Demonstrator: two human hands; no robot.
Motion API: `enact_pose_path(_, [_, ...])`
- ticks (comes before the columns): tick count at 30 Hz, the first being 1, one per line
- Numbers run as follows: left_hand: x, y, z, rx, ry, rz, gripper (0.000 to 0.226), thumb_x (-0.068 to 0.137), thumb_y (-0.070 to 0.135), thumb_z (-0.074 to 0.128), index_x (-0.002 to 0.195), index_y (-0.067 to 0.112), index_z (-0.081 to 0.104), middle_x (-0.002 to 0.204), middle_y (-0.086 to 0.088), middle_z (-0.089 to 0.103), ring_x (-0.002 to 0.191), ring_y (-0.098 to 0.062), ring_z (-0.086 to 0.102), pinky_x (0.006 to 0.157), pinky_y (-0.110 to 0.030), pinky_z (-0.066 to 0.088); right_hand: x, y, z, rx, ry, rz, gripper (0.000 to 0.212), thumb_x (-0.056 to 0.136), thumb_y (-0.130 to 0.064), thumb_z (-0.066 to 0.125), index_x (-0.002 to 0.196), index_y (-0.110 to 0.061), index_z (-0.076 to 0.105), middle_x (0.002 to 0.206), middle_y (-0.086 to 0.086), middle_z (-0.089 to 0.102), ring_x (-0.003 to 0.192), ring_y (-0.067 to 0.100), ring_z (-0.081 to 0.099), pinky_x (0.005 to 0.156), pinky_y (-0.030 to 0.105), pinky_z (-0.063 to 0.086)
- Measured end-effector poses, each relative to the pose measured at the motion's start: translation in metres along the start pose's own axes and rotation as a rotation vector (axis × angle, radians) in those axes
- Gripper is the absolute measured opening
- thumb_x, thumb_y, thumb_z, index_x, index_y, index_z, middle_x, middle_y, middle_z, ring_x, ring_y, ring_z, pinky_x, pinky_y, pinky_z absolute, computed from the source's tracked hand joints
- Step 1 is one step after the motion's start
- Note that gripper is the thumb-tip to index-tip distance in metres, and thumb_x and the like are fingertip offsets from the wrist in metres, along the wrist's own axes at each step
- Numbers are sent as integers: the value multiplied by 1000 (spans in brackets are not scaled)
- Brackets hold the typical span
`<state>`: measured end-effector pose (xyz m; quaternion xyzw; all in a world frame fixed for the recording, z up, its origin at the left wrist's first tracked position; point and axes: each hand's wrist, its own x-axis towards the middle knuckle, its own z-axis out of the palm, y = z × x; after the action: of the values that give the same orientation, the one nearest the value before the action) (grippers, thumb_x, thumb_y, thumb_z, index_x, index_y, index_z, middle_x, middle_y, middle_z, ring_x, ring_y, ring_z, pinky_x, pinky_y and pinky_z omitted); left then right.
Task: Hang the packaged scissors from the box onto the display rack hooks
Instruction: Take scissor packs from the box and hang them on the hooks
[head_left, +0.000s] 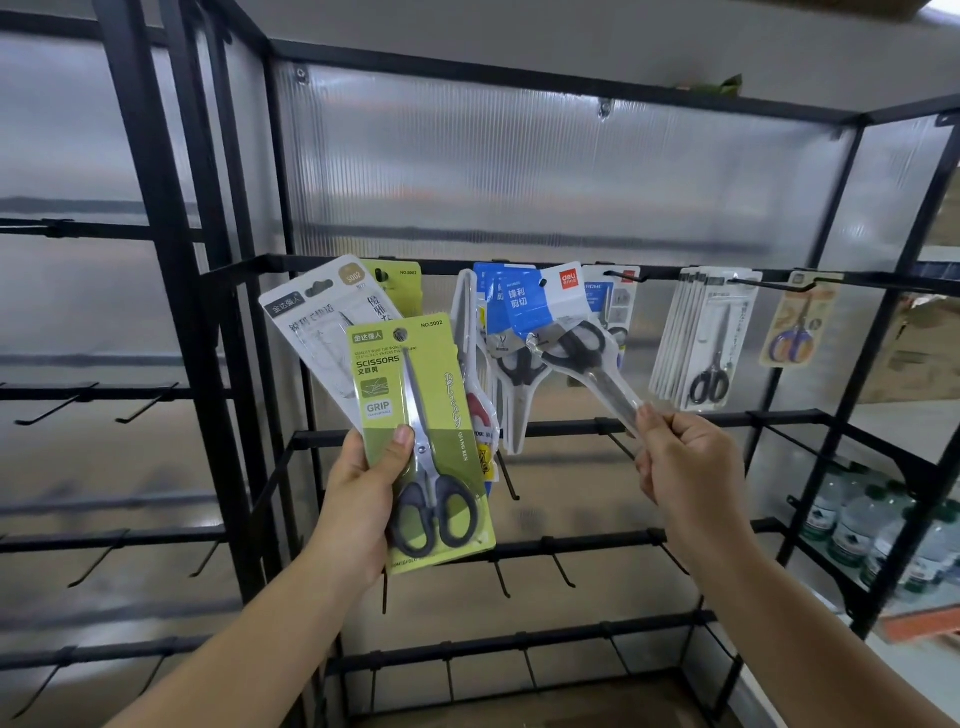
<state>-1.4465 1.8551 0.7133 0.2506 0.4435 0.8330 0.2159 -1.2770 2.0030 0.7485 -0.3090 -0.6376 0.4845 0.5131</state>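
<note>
head view: hung packs (698, 338) crowd rack (519, 265), bottles (852, 525) perhaps beyond.

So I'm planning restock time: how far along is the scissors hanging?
Partly done: packs already hang on the top rail, such as the white stack and the single beige pack. The right hand is holding the blue-card pack; the left hand holds green and white packs still to hang. The box is out of view.

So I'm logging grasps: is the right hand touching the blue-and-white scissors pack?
Touching. The head view shows the right hand pinching the clear bottom tip of the blue-and-white scissors pack between thumb and fingers.
</note>
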Motion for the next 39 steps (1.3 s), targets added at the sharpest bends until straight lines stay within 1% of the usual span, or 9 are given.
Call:
enact_pose_path(7, [2, -1, 0, 0, -7, 4, 19, 94, 13, 49, 108, 21, 60, 92, 0, 75, 79, -18, 72, 56, -24, 55, 9, 6, 3, 22, -23, 59, 28, 96, -22, 50, 73, -11, 61, 35, -8, 40, 31, 1, 33, 33, 14, 28])
enact_pose_path(12, [5, 0, 2, -16, 3, 5, 18, 93, 13, 51, 106, 22, 60, 90, 2, 75, 78, -16, 72, 56, -23, 55, 27, 14, 21, -141, -20, 22, 33, 96, -22, 49, 66, -11, 56, 44, -1, 45, 40, 10, 38, 42, 23, 33])
enact_pose_path(20, [5, -1, 0, -30, -2, 0, 17, 93, 13, 51, 105, 21, 60, 89, 1, 75, 76, -17, 72, 56, -24, 56, 36, 64, 46, -365, -161, 304, 18, 98, -27, 44, 98, -13, 56, 74, 3, 63, 56, 11, 52, 48, 20, 37])
enact_pose_path(24, [4, -1, -6, -33, -15, -9, 17, 93, 12, 52, 105, 20, 60, 89, 1, 75, 76, -16, 72, 55, -23, 55, 27, 78, 52, -385, -289, 370, 28, 94, -16, 52, 121, -13, 56, 100, 0, 58, 82, 12, 53, 67, 24, 40])
enact_pose_path(27, [2, -2, -9, -44, -42, -29, 17, 91, 13, 53, 105, 19, 61, 89, 1, 75, 75, -15, 72, 55, -20, 55, 16, 62, 62, -189, -353, 300, 15, 94, -26, 52, 103, -20, 62, 97, -4, 65, 82, 8, 57, 67, 24, 44])
enact_pose_path(30, [1, -3, -10, -42, -62, -54, 20, 86, 16, 56, 105, 20, 62, 90, 1, 75, 77, -14, 72, 56, -20, 55, 4, 34, 75, 28, -570, 292, 25, 94, -30, 52, 81, -18, 69, 78, 0, 72, 73, 12, 65, 71, 29, 53])
enact_pose_path(32, [4, -2, -11, -67, -72, -66, 21, 86, 17, 54, 106, 21, 61, 93, 0, 75, 79, -15, 72, 57, -22, 55, -1, 22, 79, 167, -614, 303, 29, 96, -26, 49, 79, -15, 68, 72, 3, 69, 65, 15, 61, 66, 28, 52])
enact_pose_path(36, [7, 0, -13, -78, -105, -67, 23, 84, 19, 55, 107, 21, 61, 95, -2, 75, 81, -17, 72, 58, -24, 56, -4, 15, 81, 171, -642, 184, 20, 93, -30, 52, 98, -18, 67, 87, 2, 70, 77, 14, 63, 72, 26, 52])
enact_pose_path(39, [8, -3, -12, -31, -108, -72, 21, 88, 18, 54, 107, 20, 61, 94, -3, 75, 81, -19, 72, 59, -24, 56, -4, 10, 88, 157, -562, 120, 7, 87, -9, 63, 80, -13, 62, 74, 0, 64, 63, 3, 61, 54, 11, 46])
